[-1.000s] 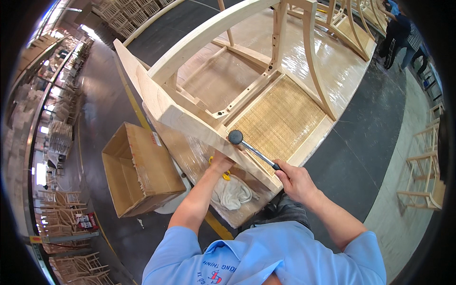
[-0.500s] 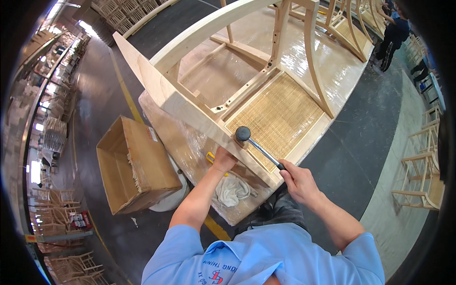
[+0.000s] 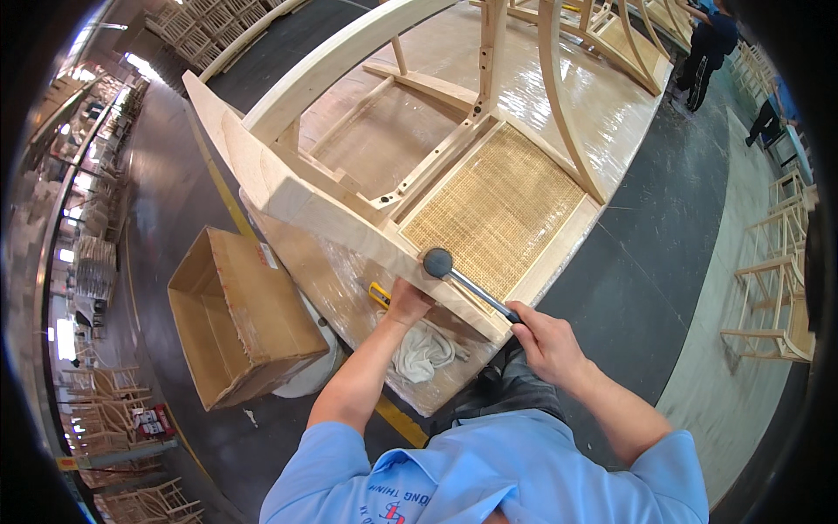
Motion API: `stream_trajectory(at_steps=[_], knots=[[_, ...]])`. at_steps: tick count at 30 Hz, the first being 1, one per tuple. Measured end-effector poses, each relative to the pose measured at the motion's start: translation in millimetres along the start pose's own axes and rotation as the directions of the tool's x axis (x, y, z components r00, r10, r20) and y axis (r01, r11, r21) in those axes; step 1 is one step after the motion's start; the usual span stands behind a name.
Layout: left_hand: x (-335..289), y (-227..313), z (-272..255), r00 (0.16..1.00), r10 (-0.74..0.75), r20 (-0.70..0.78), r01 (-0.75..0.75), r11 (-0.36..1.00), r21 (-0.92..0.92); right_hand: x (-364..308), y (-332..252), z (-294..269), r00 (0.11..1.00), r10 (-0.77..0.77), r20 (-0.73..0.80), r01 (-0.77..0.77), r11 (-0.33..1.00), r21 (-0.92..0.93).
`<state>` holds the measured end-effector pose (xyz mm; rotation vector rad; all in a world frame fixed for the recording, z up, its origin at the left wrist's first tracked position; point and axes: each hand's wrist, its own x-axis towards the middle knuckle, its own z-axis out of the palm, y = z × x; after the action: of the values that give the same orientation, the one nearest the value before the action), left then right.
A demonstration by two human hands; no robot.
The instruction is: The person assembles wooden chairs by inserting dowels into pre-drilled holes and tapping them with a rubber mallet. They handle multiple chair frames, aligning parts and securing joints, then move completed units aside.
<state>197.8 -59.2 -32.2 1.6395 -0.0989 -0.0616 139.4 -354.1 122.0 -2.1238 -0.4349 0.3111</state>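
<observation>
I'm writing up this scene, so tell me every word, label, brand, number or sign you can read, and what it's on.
Light-blue collared shirt: dark-blue lettering by a red-and-blue emblem; I don't copy printed words.
Brown cardboard box: pale label, too small to read.
Red-and-white object at left: any print is too blurred to read.
Black-headed mallet: no lettering visible.

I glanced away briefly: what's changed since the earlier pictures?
Relative to the cane panel, the mallet and left grip shifted along the wooden rail, toward the person. Nothing was visibly taken up or released. The right grip still holds the mallet; the cloth and cardboard box stayed.
</observation>
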Motion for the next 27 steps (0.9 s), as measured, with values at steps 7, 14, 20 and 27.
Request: stream_trajectory(at_steps=[7, 14, 20, 27], knots=[[2, -21, -17, 0.988, 0.133, 0.083, -0.156, 0.893, 0.423, -2, 2, 4, 0.984, -0.149, -0.096, 0.153, 0.988, 0.033], [-4, -18, -17, 0.991, 0.083, 0.106, -0.115, 0.932, 0.343, -7, -3, -5, 0.997, -0.051, -0.049, 0.054, 0.997, 0.055], [-18, -17, -16, 0.997, 0.07, 0.04, -0.081, 0.848, 0.524, -1, 2, -6, 0.997, 0.048, 0.065, -0.046, 0.998, -0.032], [-92, 45, 14, 0.939, 0.16, -0.304, 0.028, 0.845, 0.533, 0, 5, -11, 0.994, 0.08, 0.079, -0.083, 0.996, 0.033]])
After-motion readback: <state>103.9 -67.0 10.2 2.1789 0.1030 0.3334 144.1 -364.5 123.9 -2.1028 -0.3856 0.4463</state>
